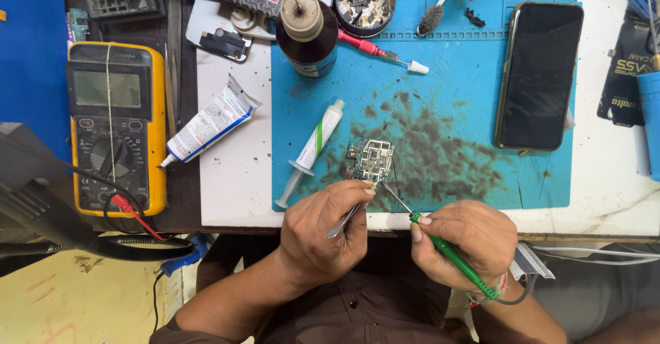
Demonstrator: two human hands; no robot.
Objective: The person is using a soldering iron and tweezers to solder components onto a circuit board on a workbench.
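Observation:
A small circuit board [371, 160] lies on the stained blue work mat [481, 76], near its front edge. My left hand [326, 230] grips metal tweezers [347, 217] whose tips rest at the board's lower edge. My right hand [464, 237] holds a green-handled soldering iron [454, 254], its thin metal tip reaching toward the board's lower right corner. The iron's cord runs off past my wrist.
A syringe of paste [313, 148] lies left of the board. A black phone [538, 74] rests at the mat's right. A brown bottle [306, 31], a dish of scrap parts [364, 0], a glue tube [210, 120] and a yellow multimeter [115, 124] sit behind and left.

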